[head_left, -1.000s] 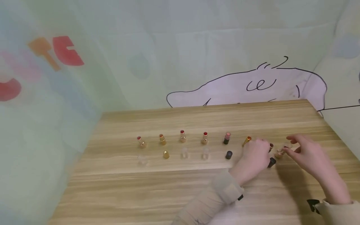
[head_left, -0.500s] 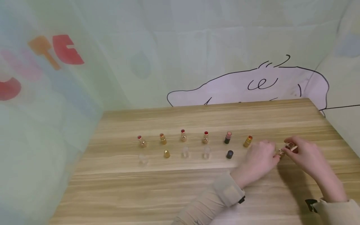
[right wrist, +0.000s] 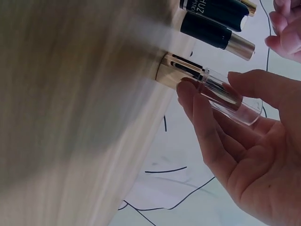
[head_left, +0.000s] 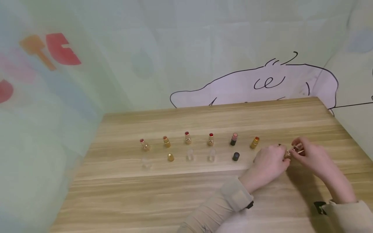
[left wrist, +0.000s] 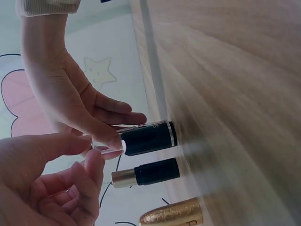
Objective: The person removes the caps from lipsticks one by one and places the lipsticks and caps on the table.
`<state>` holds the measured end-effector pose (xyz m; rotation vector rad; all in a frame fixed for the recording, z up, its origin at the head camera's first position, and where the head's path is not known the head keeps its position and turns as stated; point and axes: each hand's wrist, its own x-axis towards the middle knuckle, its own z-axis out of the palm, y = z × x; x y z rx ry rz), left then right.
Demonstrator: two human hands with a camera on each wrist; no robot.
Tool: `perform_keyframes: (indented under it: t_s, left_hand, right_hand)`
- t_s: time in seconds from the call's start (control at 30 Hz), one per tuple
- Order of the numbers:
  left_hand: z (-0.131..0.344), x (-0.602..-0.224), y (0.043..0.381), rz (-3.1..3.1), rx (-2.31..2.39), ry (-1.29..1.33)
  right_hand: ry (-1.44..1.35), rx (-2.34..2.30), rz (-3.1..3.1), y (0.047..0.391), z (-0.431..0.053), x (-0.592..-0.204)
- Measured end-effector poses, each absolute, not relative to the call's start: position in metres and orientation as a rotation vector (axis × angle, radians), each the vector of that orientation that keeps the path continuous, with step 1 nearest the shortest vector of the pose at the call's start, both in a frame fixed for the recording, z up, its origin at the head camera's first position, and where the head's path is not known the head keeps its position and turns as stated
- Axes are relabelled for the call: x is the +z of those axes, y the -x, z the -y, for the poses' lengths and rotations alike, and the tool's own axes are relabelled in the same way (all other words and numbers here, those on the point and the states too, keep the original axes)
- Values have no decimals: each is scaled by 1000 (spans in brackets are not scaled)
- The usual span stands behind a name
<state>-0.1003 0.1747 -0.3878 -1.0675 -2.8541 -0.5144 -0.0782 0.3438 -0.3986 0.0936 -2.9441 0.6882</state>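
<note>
My right hand (head_left: 314,158) pinches a lipstick (right wrist: 211,89) with a gold base and a clear cap. Its dark bullet shows through the cap, and its base is at the table surface; I cannot tell if it touches. Beside it, my left hand (head_left: 266,165) has loosely bent fingers with nothing plainly held; in the right wrist view its fingertips are apart from the lipstick. In the left wrist view, a black lettered cap (left wrist: 148,136), a black-and-gold lipstick tube (left wrist: 146,173) and a gold cap (left wrist: 171,214) stand near the left hand. That hand hides them mostly in the head view.
Several uncapped lipsticks, among them a red one (head_left: 211,139), a pink one (head_left: 234,138) and a gold one (head_left: 254,142), stand in a row on the wooden table (head_left: 145,197). Caps stand before them, including a black cap (head_left: 236,156) and a gold cap (head_left: 170,157). A printed cloth (head_left: 131,64) hangs behind.
My left hand has shifted slightly right, and its thumb now shows near the gold base. The black cap has gone out of sight behind it. My right hand keeps its hold on the lipstick.
</note>
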Motion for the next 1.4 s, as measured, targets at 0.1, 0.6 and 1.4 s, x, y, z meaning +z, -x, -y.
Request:
perform_keyframes:
  t_s: [0.1,0.6,1.4]
  left_hand:
    - [-176,-387,100,2861,-528,1050]
    - [-189,-394,103,2811,-638,1191]
    - [-180,-388,103,2615,-722,1231]
  right_hand:
    - [-89,706,2936,78,-345,-401]
    - [53,1003,2791,48,-353,-379]
    - [98,1148,2643,29,-344,-361]
